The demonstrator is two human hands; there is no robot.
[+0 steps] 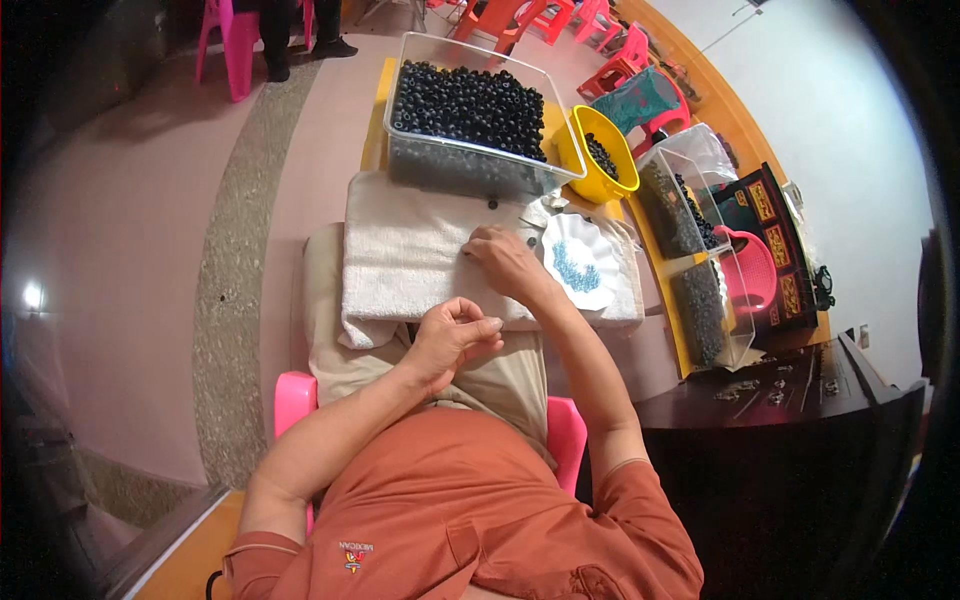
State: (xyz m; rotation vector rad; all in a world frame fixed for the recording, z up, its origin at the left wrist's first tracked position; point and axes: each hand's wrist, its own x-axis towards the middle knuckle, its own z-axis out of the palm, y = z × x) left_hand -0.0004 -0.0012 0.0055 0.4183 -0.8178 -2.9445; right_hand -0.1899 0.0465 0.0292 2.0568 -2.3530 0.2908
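Note:
My left hand (453, 343) hovers over my lap at the towel's near edge, thumb and fingertips pinched together; anything between them is too small to make out. Resting over the white towel (400, 240), my right hand (503, 262) has its fingers curled downward, their tips partly hidden. Just beyond it lies one small black ring-shaped piece (492, 204), and another black piece (532, 242) sits to its right. A white fluted dish (607, 243) holding tiny blue bits (575, 270) is right of that hand. Past the towel stands a clear plastic bin (450, 150) full of black pieces.
A yellow tub (610, 190) with more black pieces stands right of the bin. Clear boxes (735, 330) of dark pieces line the right. A pink basket-like seat (748, 270) is beyond them. Another person's legs (275, 40) and a pink stool (238, 50) show at far left.

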